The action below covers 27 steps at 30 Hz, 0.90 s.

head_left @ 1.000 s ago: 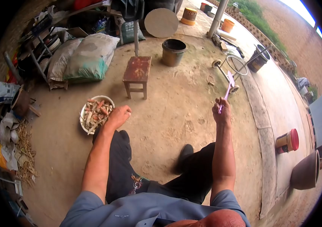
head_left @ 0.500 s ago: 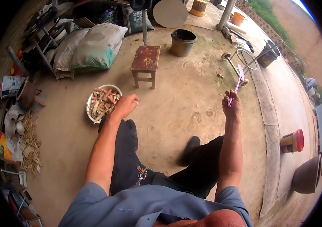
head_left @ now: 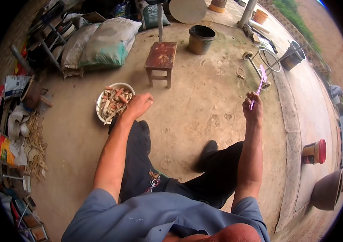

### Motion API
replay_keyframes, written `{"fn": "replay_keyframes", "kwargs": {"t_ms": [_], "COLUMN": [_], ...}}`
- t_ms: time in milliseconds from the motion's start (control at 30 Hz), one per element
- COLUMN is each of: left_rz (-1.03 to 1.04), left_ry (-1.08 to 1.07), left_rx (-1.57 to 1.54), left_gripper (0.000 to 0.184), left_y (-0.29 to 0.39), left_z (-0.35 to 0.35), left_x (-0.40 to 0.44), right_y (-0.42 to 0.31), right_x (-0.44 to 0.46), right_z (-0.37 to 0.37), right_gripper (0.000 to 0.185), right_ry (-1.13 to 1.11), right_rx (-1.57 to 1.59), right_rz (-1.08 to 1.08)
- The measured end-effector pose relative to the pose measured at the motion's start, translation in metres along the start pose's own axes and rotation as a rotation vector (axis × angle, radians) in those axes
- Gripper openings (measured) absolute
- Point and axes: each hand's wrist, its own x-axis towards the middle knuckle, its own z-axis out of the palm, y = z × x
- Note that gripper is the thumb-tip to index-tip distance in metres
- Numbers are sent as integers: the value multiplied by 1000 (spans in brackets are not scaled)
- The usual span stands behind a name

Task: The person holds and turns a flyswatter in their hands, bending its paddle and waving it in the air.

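Note:
My left hand (head_left: pixel 139 105) hangs above the floor, its fingers loosely curled in and no object visible in them. In the view it overlaps the right rim of a white bowl (head_left: pixel 99 108) on the floor. Inside the bowl are chopped reddish and pale pieces (head_left: pixel 115 101), like cut roots or sticks. My right hand (head_left: pixel 253 108) is closed around a slim purple tool (head_left: pixel 261 78), which points up and away. The tool's exact kind is not clear.
A worn red wooden stool (head_left: pixel 161 56) stands ahead, near a dark bucket (head_left: pixel 201 40). Full sacks (head_left: pixel 109 42) lie at the far left. A wheeled metal frame (head_left: pixel 269 60) is at the far right. A red-lidded tub (head_left: pixel 313 152) and a large brown pot (head_left: pixel 328 190) stand at the right.
The whole scene, hands included, has shifted slightly right and up in the view. My right hand still grips the purple tool, and my left hand's loose curl looks the same.

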Motion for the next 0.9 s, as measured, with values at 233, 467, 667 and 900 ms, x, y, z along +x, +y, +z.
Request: {"fn": "replay_keyframes", "kwargs": {"t_ms": [233, 467, 667, 900], "left_rz": [-19, -39, -38, -87], "left_ry": [-9, 2, -6, -35], "left_rx": [-9, -45, -26, -70], "left_gripper": [24, 24, 25, 24], "left_y": [4, 5, 5, 9], "left_z": [-3, -3, -3, -2], "left_x": [-2, -2, -2, 0], "right_y": [1, 2, 3, 5], "right_x": [1, -2, -4, -4], "right_z": [0, 6, 7, 10], "right_gripper": [9, 8, 8, 8], "right_ry": [21, 27, 19, 18], "right_rx": [-10, -27, -28, -41], "right_rz": [3, 7, 13, 14]}}
